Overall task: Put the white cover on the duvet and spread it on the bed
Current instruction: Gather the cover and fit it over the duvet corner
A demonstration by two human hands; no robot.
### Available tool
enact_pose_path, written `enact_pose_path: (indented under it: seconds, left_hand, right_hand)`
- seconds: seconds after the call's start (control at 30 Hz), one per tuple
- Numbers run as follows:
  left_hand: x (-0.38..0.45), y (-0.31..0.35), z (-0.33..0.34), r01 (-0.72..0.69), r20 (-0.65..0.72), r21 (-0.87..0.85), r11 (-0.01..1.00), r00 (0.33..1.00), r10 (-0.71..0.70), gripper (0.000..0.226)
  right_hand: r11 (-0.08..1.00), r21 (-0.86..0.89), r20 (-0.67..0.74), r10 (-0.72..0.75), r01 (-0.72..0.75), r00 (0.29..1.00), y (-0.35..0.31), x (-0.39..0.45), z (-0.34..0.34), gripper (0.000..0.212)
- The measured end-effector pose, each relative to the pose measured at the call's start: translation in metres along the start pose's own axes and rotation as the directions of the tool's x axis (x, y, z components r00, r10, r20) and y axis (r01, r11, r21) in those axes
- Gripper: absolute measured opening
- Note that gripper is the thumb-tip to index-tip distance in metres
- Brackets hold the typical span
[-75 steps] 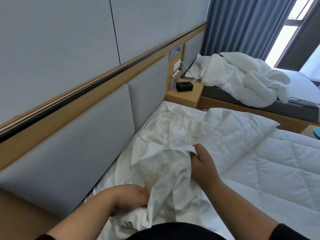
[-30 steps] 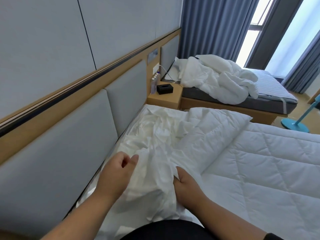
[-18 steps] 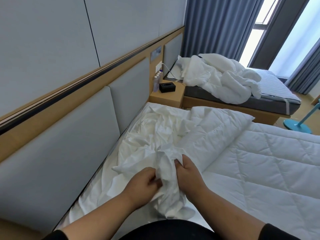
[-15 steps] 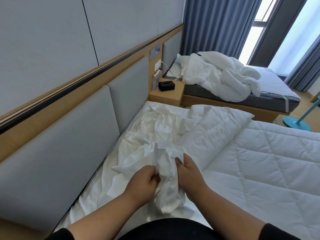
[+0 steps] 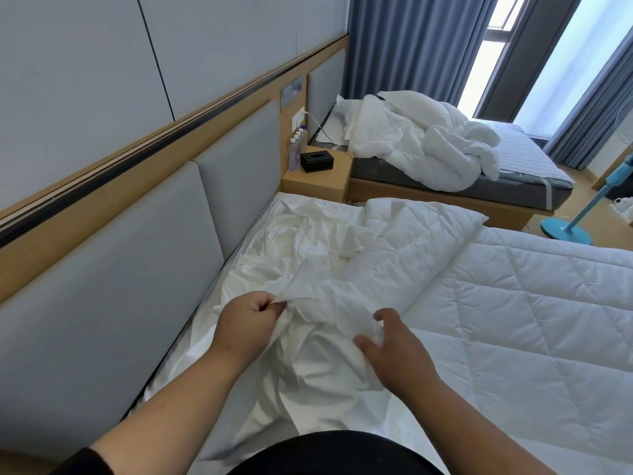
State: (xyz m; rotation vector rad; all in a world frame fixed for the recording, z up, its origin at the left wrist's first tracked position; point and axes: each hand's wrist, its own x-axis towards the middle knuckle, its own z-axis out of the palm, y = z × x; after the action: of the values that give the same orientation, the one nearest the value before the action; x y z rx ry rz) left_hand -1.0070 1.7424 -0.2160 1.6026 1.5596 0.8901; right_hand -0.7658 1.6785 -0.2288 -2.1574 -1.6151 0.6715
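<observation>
**Both hands on the crumpled cover**

The left hand (image 5: 248, 323) pinches a fold of the white cover (image 5: 318, 303) between thumb and curled fingers. The right hand (image 5: 394, 347), at 3 o'clock from it, grips a bunched ridge of the same cloth with thumb and fingers spread around it. The cover lies rumpled along the headboard (image 5: 164, 241) side of the bed, running off toward 12 o'clock. The quilted duvet (image 5: 513, 320) lies at 2 o'clock, one corner folded back over the cover. Farther out at 12 o'clock stands a nightstand (image 5: 317, 181) bearing a black box (image 5: 317, 161) and bottles (image 5: 296, 149). A second bed (image 5: 479, 186) with heaped bedding sits at 1 o'clock.
</observation>
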Motion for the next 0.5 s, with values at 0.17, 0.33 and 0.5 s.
enact_pose_path:
  seconds: [0.17,0.33,0.5]
  left_hand:
    - [-0.009,0.006,0.003,0.051,0.169,-0.172,0.984,0.985,-0.022,0.037]
    - [-0.007,0.003,0.002,0.118,0.217,-0.209,0.971,0.974,-0.072,0.046]
    - [-0.004,0.007,0.006,0.13,0.185,-0.211,0.969,0.979,-0.091,0.047]
  right_hand:
    - [0.943,-0.158,-0.369,-0.332,0.293,0.868,-0.012,0.0,0.006,0.05]
    - [0.879,0.264,0.016,-0.416,0.398,0.909,-0.025,-0.007,0.006,0.039]
    - [0.904,0.246,-0.242,-0.292,0.35,0.925,-0.019,-0.006,0.018,0.022]
